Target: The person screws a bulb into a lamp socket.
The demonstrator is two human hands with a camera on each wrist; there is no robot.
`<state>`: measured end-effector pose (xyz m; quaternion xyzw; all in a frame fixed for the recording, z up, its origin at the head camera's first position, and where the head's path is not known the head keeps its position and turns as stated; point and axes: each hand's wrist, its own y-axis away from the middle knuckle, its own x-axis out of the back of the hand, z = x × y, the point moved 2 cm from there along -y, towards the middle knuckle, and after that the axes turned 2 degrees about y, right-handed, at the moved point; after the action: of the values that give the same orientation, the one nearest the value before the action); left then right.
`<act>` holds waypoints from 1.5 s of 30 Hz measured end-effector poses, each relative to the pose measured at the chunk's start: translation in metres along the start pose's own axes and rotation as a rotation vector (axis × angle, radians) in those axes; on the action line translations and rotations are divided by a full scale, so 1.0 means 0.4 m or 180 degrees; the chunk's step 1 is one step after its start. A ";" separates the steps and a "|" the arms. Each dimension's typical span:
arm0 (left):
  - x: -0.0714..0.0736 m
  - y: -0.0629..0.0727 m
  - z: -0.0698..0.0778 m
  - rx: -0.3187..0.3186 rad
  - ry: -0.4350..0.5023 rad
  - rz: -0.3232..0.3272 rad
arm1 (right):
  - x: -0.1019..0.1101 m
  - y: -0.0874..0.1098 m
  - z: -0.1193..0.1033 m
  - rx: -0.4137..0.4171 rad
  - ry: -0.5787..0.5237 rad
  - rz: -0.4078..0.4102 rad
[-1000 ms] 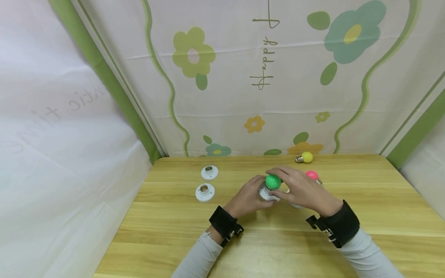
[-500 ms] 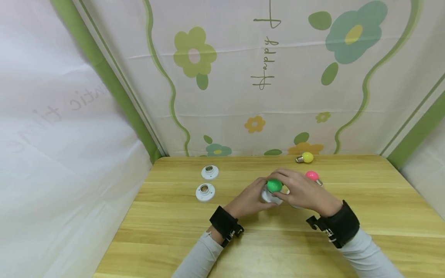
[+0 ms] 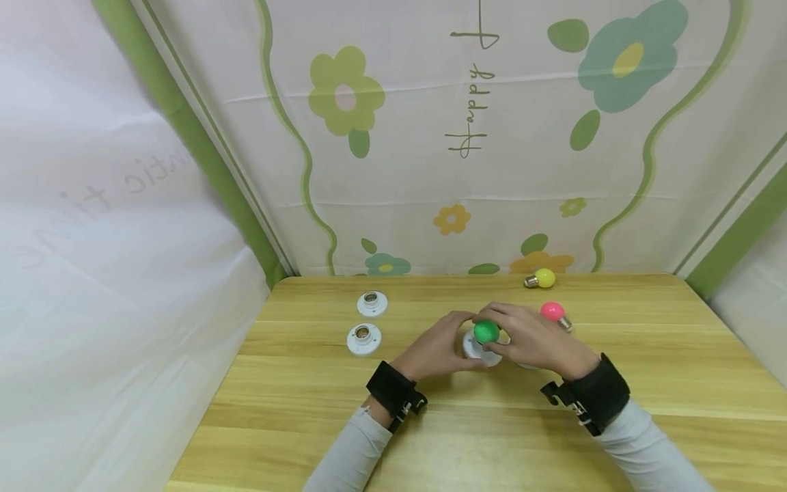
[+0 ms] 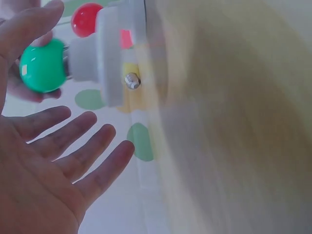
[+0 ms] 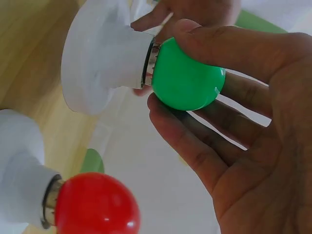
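A green light bulb (image 3: 486, 332) stands upright in a white round lamp socket (image 3: 472, 348) on the table, a strip of its metal screw base showing in the right wrist view. My right hand (image 3: 537, 340) pinches the bulb between thumb and fingers. On the socket's left is my left hand (image 3: 433, 350), its fingers (image 4: 105, 183) straight and spread, apart from the socket in the left wrist view. Close beside stands a second socket (image 5: 24, 187) with a red light bulb (image 5: 97, 204) in it; my right hand hides most of this pair in the head view.
Two white lamp sockets without bulbs, one farther back (image 3: 372, 304) and one nearer (image 3: 364, 339), sit on the left of the wooden table (image 3: 295, 396). A pink bulb (image 3: 553, 311) and a yellow bulb (image 3: 544, 278) lie at the back right. A flowered curtain (image 3: 406, 157) hangs behind.
The green bulb sits lower and slightly farther right, together with its socket. My right hand has come down with the bulb. My left hand's fingers have loosened away from the socket.
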<state>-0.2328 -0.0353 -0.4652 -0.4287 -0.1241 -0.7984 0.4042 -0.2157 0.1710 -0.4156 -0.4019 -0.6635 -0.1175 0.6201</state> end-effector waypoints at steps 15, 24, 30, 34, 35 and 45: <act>0.025 -0.004 0.017 0.0069 -0.0015 -0.0027 | -0.037 0.001 0.035 -0.0247 -0.0062 -0.0213; 0.030 0.000 0.019 0.0067 -0.0026 -0.0018 | -0.047 0.005 0.044 -0.0311 -0.0075 -0.0312; 0.030 0.001 0.015 0.0059 -0.0102 0.0010 | -0.053 0.004 0.047 -0.0338 -0.0055 -0.0360; 0.034 0.005 0.014 0.0089 -0.0118 0.0003 | -0.051 0.007 0.045 -0.0329 -0.0002 -0.0384; 0.035 0.006 0.014 0.0104 -0.0116 0.0005 | -0.047 0.007 0.044 -0.0342 0.0021 -0.0387; 0.063 0.012 0.010 0.0180 -0.0052 0.0154 | 0.061 0.025 0.072 -0.0509 0.0083 -0.0020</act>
<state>-0.2345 -0.0496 -0.4437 -0.4265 -0.1395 -0.7810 0.4343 -0.2278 0.2057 -0.4023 -0.4465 -0.6451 -0.1773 0.5942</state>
